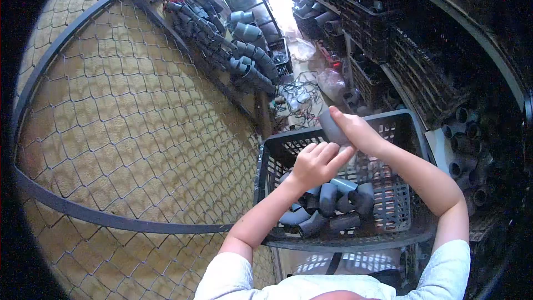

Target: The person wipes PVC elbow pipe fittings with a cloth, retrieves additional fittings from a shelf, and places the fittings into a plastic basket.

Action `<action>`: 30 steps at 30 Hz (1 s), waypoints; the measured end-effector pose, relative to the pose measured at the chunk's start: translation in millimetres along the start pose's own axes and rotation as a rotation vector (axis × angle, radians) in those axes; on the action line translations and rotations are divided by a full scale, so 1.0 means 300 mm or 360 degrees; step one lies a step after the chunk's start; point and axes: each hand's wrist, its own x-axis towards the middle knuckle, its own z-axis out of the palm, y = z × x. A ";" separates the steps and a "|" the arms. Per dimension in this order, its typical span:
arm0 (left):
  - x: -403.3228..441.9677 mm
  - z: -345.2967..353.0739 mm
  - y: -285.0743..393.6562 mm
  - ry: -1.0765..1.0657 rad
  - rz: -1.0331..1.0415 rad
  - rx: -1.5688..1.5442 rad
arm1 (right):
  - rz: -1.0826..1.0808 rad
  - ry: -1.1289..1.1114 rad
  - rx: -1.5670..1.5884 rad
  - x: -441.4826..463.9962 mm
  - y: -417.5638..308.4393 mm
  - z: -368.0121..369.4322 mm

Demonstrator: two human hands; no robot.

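My right hand point(358, 132) is closed around a grey pipe fitting point(331, 128), its thumb along the upper end. The fitting is tilted above the far part of a black plastic crate point(408, 175). My left hand point(317, 164) is beside the fitting's lower end, fingers curled and thumb pointing toward my right hand. Whatever its fingers may hold is hidden. Below both hands, several grey pipe elbows point(328, 200) lie loose in the crate, mostly toward its left and near side. One lighter blue-grey piece point(344, 184) lies among them.
Chain-link mesh point(133, 116) in a metal frame fills the left side. Grey fittings point(252, 58) are piled beyond it. Black stacked crates point(369, 22) and more fittings point(463, 144) line the right. Tangled cords point(302, 97) and a plastic bag point(331, 81) lie ahead on the floor.
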 end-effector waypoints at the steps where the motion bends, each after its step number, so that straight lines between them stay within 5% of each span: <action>1: -0.012 0.012 -0.009 -0.0021 0.0064 0.0067 | 0.0014 -0.0014 -0.0081 -0.004 -0.010 -0.003; 7: -0.011 -0.024 -0.069 0.0262 -0.0622 -0.0129 | 0.0009 -0.0024 -0.0191 -0.047 -0.062 -0.001; 11: -0.022 -0.006 0.013 -0.0041 -0.0222 -0.0071 | -0.0001 0.0082 -0.0217 -0.050 -0.054 -0.009; 16: -0.016 0.012 -0.039 0.0198 -0.0877 -0.0264 | -0.0016 0.0118 -0.0267 -0.044 -0.041 -0.009; 19: -0.026 0.017 -0.024 0.0233 -0.0711 -0.0282 | -0.0123 0.0243 -0.0335 -0.071 -0.063 0.013; 23: -0.024 -0.003 0.007 -0.0171 -0.0559 -0.0298 | -0.0114 0.0206 -0.0249 -0.054 -0.041 -0.010; 26: -0.014 0.023 -0.051 0.0304 -0.0810 -0.0300 | -0.0158 0.0058 -0.0054 -0.033 -0.028 -0.020; 30: -0.041 0.034 -0.021 0.0263 -0.0807 -0.0393 | -0.0189 -0.0018 0.0021 -0.049 -0.031 -0.010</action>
